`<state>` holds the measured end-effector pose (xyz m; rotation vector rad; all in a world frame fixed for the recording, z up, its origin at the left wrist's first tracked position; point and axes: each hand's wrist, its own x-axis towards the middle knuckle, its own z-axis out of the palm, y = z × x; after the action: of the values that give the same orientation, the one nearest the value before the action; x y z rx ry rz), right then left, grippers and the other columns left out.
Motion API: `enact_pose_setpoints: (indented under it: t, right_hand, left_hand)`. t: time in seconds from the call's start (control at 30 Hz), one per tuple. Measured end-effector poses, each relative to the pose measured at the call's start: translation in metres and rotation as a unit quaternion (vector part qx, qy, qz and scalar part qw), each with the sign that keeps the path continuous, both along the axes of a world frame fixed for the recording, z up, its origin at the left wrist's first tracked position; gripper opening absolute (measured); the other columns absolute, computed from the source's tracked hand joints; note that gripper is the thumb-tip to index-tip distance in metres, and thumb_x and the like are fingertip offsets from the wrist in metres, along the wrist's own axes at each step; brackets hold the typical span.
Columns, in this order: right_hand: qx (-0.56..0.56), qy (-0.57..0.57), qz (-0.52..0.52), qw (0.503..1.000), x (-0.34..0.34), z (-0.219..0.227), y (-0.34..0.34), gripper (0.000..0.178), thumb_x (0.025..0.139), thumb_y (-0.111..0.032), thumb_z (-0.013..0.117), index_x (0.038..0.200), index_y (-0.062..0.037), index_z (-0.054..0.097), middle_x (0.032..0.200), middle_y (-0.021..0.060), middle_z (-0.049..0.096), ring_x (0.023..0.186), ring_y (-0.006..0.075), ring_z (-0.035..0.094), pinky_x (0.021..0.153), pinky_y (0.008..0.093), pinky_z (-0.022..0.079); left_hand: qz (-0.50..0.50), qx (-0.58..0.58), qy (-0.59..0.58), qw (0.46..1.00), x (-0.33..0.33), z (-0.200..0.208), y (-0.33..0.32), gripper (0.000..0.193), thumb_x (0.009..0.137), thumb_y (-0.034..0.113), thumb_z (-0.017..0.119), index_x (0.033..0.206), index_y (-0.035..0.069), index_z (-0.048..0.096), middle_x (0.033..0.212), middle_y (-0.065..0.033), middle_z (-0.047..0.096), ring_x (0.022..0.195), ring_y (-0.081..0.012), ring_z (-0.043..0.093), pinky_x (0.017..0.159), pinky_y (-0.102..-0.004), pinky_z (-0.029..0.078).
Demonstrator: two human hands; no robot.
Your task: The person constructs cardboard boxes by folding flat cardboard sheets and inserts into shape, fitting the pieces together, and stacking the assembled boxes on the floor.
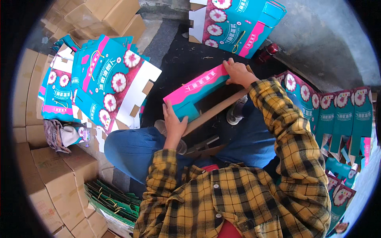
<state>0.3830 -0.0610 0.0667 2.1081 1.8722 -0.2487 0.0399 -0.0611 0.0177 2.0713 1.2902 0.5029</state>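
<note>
In front of my knees, a teal carton with a pink band [194, 84] is held at both ends, tilted up from lower left to upper right. Its near side is open, showing a dark inside and a brown cardboard edge [218, 111]. My left hand [174, 123] is closed on the left end, fingers over the pink edge and thumb against a teal flap. At the far right end my right hand [239, 73] grips the top corner, fingers bent over it. Part of the carton behind the right hand is hidden.
Flattened teal cartons [89, 75] are stacked at the left, with another stack [230, 29] at the back. Brown boxes [51, 174] line the left side. A red bottle [270, 51] stands near the grey wall. Upright teal cartons [335, 115] fill the right; green folded packages [113, 200] lie lower left.
</note>
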Motion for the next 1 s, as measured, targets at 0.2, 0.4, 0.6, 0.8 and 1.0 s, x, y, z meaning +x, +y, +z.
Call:
enact_pose_setpoints:
  t: [0.2,0.4,0.6,0.8,1.0]
  right_hand:
    - [-0.079,0.115,-0.131,0.982,0.042,0.047,0.005,0.055,0.078,-0.048,0.068,0.103,0.0009,0.061,0.083,0.0134,0.067,0.079,0.0248,0.067,0.065,0.0396,0.054]
    - [-0.272,0.292,-0.011,0.917,0.019,0.032,-0.022,0.085,0.081,-0.071,0.048,0.124,0.0022,0.054,0.124,0.0261,0.052,0.119,0.0343,0.048,0.102,0.0434,0.036]
    - [-0.324,0.323,0.015,0.889,0.034,0.038,-0.031,0.105,0.072,-0.073,0.058,0.137,0.0062,0.037,0.141,0.0268,0.035,0.132,0.0374,0.036,0.109,0.0444,0.030]
    - [-0.334,0.391,-0.013,0.858,0.040,0.047,-0.026,0.098,0.071,-0.055,0.074,0.139,0.0038,0.035,0.137,0.0254,0.043,0.127,0.0338,0.043,0.104,0.0409,0.036]
    - [-0.347,0.363,0.027,0.864,0.031,0.038,-0.022,0.089,0.071,-0.048,0.076,0.135,0.0023,0.042,0.131,0.0201,0.051,0.123,0.0291,0.049,0.102,0.0378,0.039]
  left_hand:
    - [0.037,-0.142,-0.046,0.988,-0.004,-0.007,0.004,0.109,0.068,0.019,0.077,0.143,-0.008,0.002,0.140,-0.0325,0.030,0.130,-0.0414,0.036,0.106,-0.0394,0.032]
    - [0.022,-0.160,-0.059,0.985,-0.016,-0.028,0.011,0.110,0.068,0.022,0.078,0.142,-0.011,0.004,0.138,-0.0311,0.033,0.125,-0.0408,0.042,0.102,-0.0381,0.037]
    - [0.013,-0.138,-0.060,0.989,-0.013,-0.037,0.012,0.107,0.068,0.021,0.078,0.142,-0.010,0.007,0.138,-0.0303,0.033,0.125,-0.0405,0.042,0.102,-0.0393,0.037]
    - [0.031,-0.175,-0.141,0.974,-0.014,-0.050,0.011,0.100,0.069,0.019,0.077,0.144,0.000,0.014,0.134,-0.0256,0.040,0.121,-0.0348,0.046,0.100,-0.0393,0.039]
    - [0.071,-0.272,-0.249,0.927,-0.019,-0.055,0.012,0.090,0.071,0.016,0.073,0.144,0.005,0.022,0.128,-0.0183,0.048,0.115,-0.0297,0.051,0.096,-0.0379,0.042]
